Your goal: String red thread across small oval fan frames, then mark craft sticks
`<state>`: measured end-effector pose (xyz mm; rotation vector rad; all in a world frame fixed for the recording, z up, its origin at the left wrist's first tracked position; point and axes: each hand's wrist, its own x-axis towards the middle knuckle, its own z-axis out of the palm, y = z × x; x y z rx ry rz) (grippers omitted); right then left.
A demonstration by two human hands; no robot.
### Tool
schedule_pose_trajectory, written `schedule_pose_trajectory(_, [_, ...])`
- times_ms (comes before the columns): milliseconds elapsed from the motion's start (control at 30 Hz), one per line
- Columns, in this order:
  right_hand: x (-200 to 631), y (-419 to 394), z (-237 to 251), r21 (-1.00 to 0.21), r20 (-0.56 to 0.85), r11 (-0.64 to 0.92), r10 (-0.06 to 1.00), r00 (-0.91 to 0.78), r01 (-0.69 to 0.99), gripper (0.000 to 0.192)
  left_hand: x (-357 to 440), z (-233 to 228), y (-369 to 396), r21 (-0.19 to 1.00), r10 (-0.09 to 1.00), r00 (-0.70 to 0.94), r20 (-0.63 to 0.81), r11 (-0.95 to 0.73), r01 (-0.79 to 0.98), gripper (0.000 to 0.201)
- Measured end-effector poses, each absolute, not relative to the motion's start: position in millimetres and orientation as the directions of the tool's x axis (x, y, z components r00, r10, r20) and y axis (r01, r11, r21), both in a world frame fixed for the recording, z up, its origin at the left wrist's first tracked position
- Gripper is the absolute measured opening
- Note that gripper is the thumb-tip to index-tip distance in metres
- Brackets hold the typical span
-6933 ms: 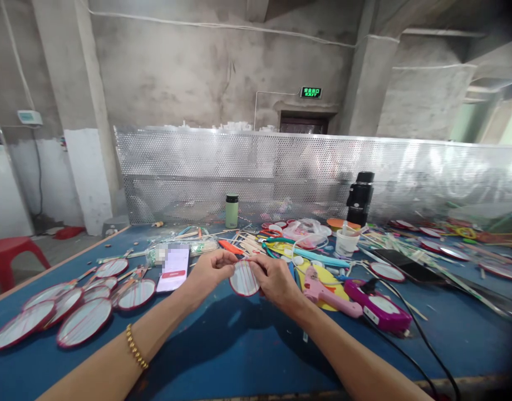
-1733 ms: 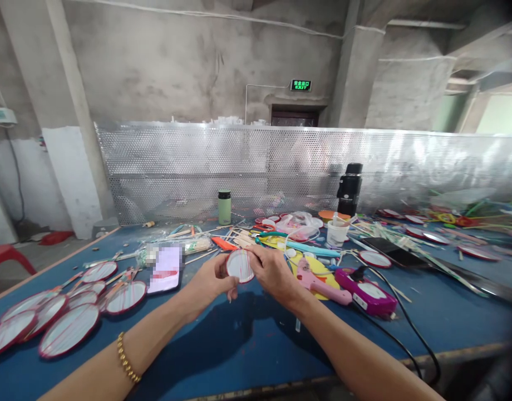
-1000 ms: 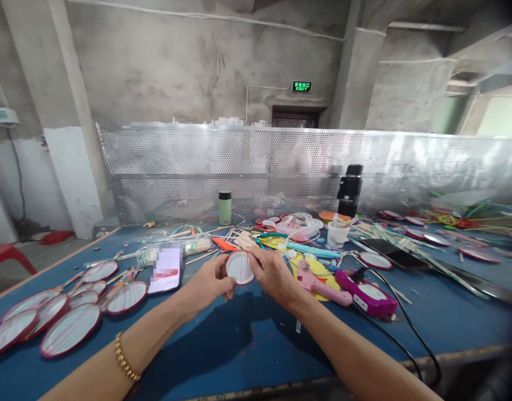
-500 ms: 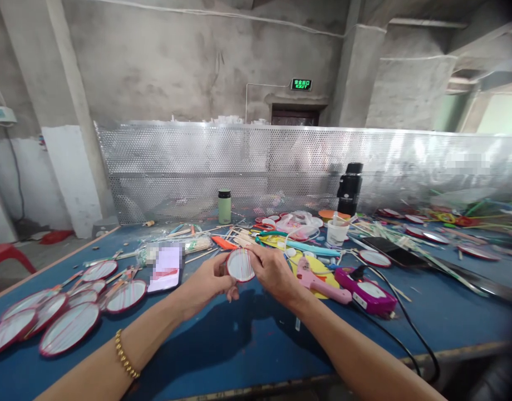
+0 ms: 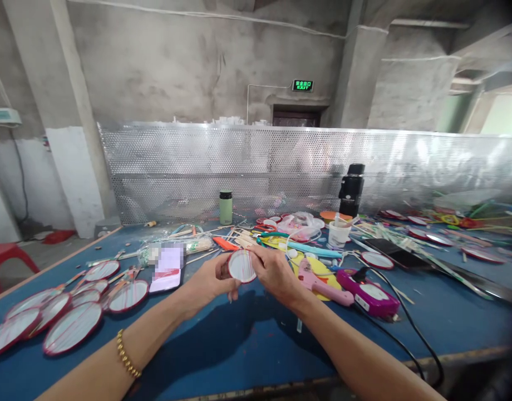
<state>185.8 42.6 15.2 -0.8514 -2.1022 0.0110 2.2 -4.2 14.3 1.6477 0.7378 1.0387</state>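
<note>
Both my hands hold a small round fan disc [image 5: 240,265], white with a red rim, above the blue table [image 5: 247,345]. My left hand [image 5: 206,284] grips its left and lower edge, with a thin stick showing below my fingers. My right hand [image 5: 276,274] pinches its right and upper edge. A gold bracelet [image 5: 126,354] sits on my left forearm.
Several finished red-rimmed fans [image 5: 72,328] lie at the left. A phone [image 5: 167,267] lies beside them. A pink glue gun [image 5: 320,281], a magenta device [image 5: 370,298] with a black cable, scissors, sticks, a white cup [image 5: 336,235], a green flask [image 5: 225,207] and a black bottle [image 5: 351,189] crowd the far side, before a perforated metal screen.
My hands have stayed in the same spot over the table. The disc has turned slightly between my fingers since the first frame; the view has shifted a little.
</note>
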Motion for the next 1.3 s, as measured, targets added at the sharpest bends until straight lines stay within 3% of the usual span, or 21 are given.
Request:
schedule_pose_trajectory(167, [183, 41, 13, -0.292, 0.689, 0.765, 0.585, -0.429, 0.574, 0.024, -4, 12, 3, 0.972, 0.896, 0.391, 0.209, -0.233, 0.014, 0.034])
schedule_pose_trajectory(367, [179, 38, 10, -0.299, 0.675, 0.769, 0.589, -0.444, 0.565, 0.025, -11, 8, 10, 0.892, 0.947, 0.267, 0.179, -0.270, 0.362, 0.038])
schedule_pose_trajectory(500, [181, 37, 18, -0.444, 0.663, 0.729, 0.658, -0.356, 0.520, 0.025, -11, 10, 8, 0.773, 0.926, 0.242, 0.288, -0.374, 0.512, 0.032])
schedule_pose_trajectory(600, [182, 38, 23, -0.611, 0.568, 0.660, 0.750, -0.339, 0.437, 0.024, -9, 12, 5, 0.674, 0.894, 0.265, 0.361, -0.447, 0.588, 0.031])
schedule_pose_trajectory(767, [180, 42, 22, -0.778, 0.400, 0.543, 0.816, -0.417, 0.315, 0.018, -3, 14, 1, 0.617, 0.889, 0.297, 0.348, -0.456, 0.642, 0.027])
schedule_pose_trajectory(1300, [180, 43, 18, -0.937, 0.239, 0.318, 0.887, -0.396, 0.146, 0.015, -3, 10, -1, 0.604, 0.877, 0.317, 0.362, -0.479, 0.637, 0.027])
